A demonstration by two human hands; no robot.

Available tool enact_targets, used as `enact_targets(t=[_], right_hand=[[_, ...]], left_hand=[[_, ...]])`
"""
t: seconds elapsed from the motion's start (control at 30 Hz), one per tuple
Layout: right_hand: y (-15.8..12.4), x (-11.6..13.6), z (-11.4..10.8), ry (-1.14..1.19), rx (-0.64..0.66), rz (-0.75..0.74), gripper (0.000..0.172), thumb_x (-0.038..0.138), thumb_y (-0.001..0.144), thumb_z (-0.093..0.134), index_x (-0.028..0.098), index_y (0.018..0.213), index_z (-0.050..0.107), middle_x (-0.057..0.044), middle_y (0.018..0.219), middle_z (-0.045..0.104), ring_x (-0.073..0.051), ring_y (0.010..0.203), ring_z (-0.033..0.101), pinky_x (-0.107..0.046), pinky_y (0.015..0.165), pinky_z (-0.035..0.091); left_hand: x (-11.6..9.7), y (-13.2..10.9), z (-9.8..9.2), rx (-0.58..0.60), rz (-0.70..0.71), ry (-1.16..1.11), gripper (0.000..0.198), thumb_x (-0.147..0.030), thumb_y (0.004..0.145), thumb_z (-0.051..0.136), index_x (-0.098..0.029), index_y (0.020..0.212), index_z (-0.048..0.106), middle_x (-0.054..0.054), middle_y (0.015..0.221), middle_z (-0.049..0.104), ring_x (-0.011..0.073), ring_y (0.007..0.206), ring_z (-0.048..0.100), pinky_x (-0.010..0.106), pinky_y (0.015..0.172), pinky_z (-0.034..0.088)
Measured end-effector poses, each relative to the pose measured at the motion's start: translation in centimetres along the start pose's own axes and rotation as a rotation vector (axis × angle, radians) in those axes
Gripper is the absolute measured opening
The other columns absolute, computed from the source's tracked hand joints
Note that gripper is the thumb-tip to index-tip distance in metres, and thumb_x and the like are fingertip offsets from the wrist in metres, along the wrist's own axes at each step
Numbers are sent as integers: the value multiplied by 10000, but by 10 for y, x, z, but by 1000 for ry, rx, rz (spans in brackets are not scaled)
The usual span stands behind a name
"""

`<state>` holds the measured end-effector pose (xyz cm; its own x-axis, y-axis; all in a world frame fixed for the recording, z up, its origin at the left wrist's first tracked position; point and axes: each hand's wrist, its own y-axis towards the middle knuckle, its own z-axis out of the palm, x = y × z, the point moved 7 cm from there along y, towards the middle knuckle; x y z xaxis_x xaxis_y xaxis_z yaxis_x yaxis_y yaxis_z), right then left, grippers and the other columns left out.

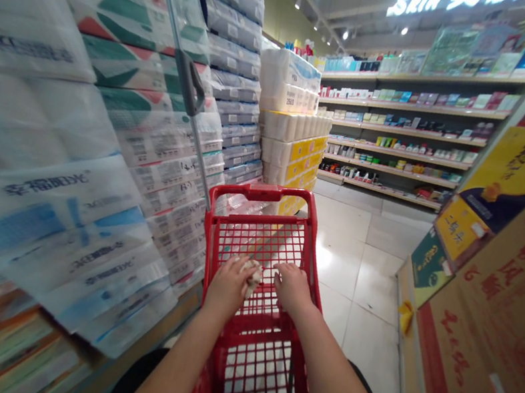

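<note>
A red plastic rolling shopping basket with lattice walls stands in front of me. My left hand is over it, fingers closed around a crumpled whitish wad that looks like tissue or cloth. Just right of it, my right hand is also above the basket, its fingers bent and apart with nothing visible in them. A metal pull rod with a grey handle rises from the basket's left side and leans up to the left. Through the lattice the pale floor shows.
Tall stacks of plastic-wrapped paper packs line the left side. Toilet roll packs stand ahead. Cardboard cartons are piled on the right. A white tiled floor runs toward shelves of small boxes and bottles at the back.
</note>
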<state>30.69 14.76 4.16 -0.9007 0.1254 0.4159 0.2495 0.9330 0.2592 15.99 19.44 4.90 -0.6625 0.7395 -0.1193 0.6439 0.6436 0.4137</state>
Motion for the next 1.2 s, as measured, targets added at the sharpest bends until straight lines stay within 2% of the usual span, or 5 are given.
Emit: enact_targets(t=[0.23, 0.7, 0.87, 1.07, 1.2], right_hand=[[0, 0, 0, 8, -3, 4, 264, 206, 925, 451, 238, 1101, 645, -38, 1148, 677, -193, 1124, 543, -333, 904, 360], [0, 0, 1, 17, -5, -8, 279, 183, 908, 457, 238, 1113, 638, -37, 1153, 674, -191, 1119, 541, -330, 905, 360], [0, 0, 1, 15, -4, -6, 264, 200, 921, 456, 234, 1111, 637, -41, 1150, 677, -193, 1115, 545, -331, 894, 363], [0, 0, 1, 9, -3, -14, 285, 183, 909, 465, 238, 1140, 623, -37, 1165, 670, -189, 1122, 540, -336, 912, 357], [0, -1, 1, 17, 6, -5, 269, 190, 907, 469, 237, 1113, 634, -42, 1161, 670, -188, 1122, 536, -327, 904, 361]], left_hand=[[-18, -4, 11, 105, 299, -130, 361, -121, 880, 517, -312, 1150, 662, -8, 1341, 585, 195, 1286, 467, 407, 1051, 451], [9, 2, 0, -16, -53, -36, 468, -45, 843, 498, -248, 1249, 610, 78, 1397, 534, 251, 1271, 477, 493, 1040, 441], [-14, -3, 8, 88, 254, -88, 509, 6, 831, 464, -280, 1221, 625, 10, 1365, 569, 204, 1308, 444, 420, 1075, 428], [12, 2, -2, -28, -86, -32, 437, -69, 854, 512, -256, 1234, 619, 65, 1379, 550, 250, 1256, 495, 476, 1026, 463], [-11, -3, 9, 89, 206, -122, 478, -6, 834, 485, -282, 1190, 645, 23, 1348, 584, 208, 1313, 448, 451, 1083, 415]])
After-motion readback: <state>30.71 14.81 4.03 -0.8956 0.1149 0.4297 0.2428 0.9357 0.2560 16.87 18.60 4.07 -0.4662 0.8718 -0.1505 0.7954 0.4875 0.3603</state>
